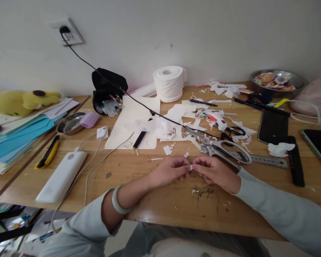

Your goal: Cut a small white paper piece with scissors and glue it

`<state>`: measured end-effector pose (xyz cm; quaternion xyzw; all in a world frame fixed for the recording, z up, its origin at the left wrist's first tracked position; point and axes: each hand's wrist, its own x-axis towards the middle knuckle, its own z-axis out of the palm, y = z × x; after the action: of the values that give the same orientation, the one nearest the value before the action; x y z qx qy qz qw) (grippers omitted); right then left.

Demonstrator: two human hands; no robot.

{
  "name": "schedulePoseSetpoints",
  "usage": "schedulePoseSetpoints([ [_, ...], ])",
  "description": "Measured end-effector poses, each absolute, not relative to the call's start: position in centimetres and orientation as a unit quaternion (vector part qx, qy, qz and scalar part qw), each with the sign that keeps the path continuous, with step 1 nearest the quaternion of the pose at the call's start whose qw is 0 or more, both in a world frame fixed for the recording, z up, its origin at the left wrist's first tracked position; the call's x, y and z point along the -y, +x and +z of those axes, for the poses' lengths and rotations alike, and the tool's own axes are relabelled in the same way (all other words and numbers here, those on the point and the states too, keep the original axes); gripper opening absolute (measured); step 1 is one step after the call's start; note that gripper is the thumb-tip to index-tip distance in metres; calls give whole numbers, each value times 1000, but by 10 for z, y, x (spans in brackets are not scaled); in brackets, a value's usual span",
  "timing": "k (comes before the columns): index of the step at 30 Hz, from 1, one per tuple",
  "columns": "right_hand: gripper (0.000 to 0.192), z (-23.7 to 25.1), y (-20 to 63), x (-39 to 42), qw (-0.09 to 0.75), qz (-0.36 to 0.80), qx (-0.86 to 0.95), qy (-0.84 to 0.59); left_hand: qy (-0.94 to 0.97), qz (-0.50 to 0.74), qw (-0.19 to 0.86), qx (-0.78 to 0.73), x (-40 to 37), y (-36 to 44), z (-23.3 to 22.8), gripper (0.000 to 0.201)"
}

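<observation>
A cluttered wooden desk (pixel 139 200) is seen strewn with paper offcuts (pixel 163 126), a toilet roll (pixel 169 82) and large scissors (pixel 219 147). Just in front of the scissors, the left hand (pixel 169 171) and right hand (pixel 216 170) are brought together, both pinched shut on one tiny white paper scrap (pixel 191 167).

Left hand (pixel 169 171) and right hand (pixel 215 170) meet, fingertips pinched together.

glossy scratched wooden table (pixel 160 207), matt paper scrap (pixel 191 167), shiny metal scissors (pixel 219 147), soft tissue roll (pixel 168 84).
</observation>
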<state>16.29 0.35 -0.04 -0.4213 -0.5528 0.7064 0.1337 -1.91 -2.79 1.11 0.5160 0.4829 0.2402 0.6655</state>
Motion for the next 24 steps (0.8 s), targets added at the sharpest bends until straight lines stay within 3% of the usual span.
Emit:
schedulePoseSetpoints([
  [12,39,17,166,-9,129,673,578,-443,498,255,673,-484,28,-19,8,28],
  [14,39,29,177,-24,172,580,636,-479,487,258,674,-491,27,-19,7,31],
  [17,36,43,196,-59,236,288,728,-576,469,269,680,-496,25,-18,6,35],
  [20,44,44,208,-95,141,113,737,-651,451,287,683,-497,22,-17,6,37],
  [24,56,39,202,-124,-6,138,743,-655,431,304,685,-503,19,-16,5,37],
])
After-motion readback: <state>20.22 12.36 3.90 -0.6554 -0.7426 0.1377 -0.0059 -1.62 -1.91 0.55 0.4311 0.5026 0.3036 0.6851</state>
